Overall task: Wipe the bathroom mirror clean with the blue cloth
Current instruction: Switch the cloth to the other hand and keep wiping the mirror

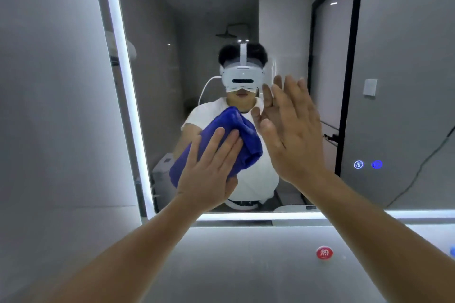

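Wiping under way: left hand (209,165), fingers spread flat, pressing blue cloth (236,135) onto lower-middle mirror (160,56); right hand (293,130) open, empty, beside it. Next probably sweeping cloth across untouched glass.

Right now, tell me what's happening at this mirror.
A person is wiping the lit-edged bathroom mirror. The left hand presses a bunched blue microfibre cloth flat against the lower middle of the glass. The right hand is open, fingers spread, beside the cloth and holding nothing; whether it touches the glass is unclear. Two small blue touch icons glow at the mirror's lower right.
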`<state>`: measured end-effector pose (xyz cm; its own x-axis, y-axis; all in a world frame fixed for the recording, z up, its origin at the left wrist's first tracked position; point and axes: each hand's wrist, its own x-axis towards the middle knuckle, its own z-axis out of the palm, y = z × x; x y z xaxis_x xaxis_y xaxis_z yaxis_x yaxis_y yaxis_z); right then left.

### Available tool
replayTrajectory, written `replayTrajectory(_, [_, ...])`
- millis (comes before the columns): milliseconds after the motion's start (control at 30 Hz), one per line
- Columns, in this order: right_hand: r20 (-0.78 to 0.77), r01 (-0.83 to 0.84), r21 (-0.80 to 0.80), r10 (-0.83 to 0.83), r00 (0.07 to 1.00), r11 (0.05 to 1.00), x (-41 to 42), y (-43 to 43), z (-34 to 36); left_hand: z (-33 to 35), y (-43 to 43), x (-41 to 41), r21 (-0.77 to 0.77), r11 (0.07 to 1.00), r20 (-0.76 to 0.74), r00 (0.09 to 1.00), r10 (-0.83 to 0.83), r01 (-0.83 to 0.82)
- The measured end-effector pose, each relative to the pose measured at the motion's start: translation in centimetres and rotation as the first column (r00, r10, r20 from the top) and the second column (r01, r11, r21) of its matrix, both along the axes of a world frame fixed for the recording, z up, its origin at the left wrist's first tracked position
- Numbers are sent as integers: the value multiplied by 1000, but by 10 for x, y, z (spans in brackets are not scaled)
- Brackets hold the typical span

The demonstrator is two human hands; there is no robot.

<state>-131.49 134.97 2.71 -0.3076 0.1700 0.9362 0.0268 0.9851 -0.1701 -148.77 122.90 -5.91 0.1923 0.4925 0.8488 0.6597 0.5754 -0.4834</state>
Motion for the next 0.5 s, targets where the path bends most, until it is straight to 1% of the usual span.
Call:
replayTrajectory(133, [31,-30,-21,31,999,999,3,-5,-23,-47,-15,-4,-121,993,-34,999,10,-14])
replayTrajectory(233, [62,-42,-21,43,997,999,7,-3,-35,-69,-31,-9,-279,959,-134,991,15,-52])
replayTrajectory(300, [48,-40,-36,41,998,999,13,2,-34,-57,-38,-10,-371,927,-204,979,-20,-58])
replayTrajectory(367, [35,-48,-43,50,998,998,17,5,-30,-26,-43,-11,-456,889,-237,968,-85,-34])
replayTrajectory(400, [21,-53,-40,54,998,998,19,6,-27,-4,-44,-14,-443,896,-244,965,-95,-24])
replayTrajectory(433, [9,-57,-34,57,998,998,20,6,-24,18,-46,-17,-377,926,-227,972,-66,-25])
replayTrajectory(467, [5,-60,-28,60,998,998,20,5,-22,38,-45,-20,-257,966,-191,981,-21,-30])
replayTrajectory(500, [5,-62,-26,62,998,998,20,5,-20,51,-43,-21,-101,994,-134,991,15,-29])
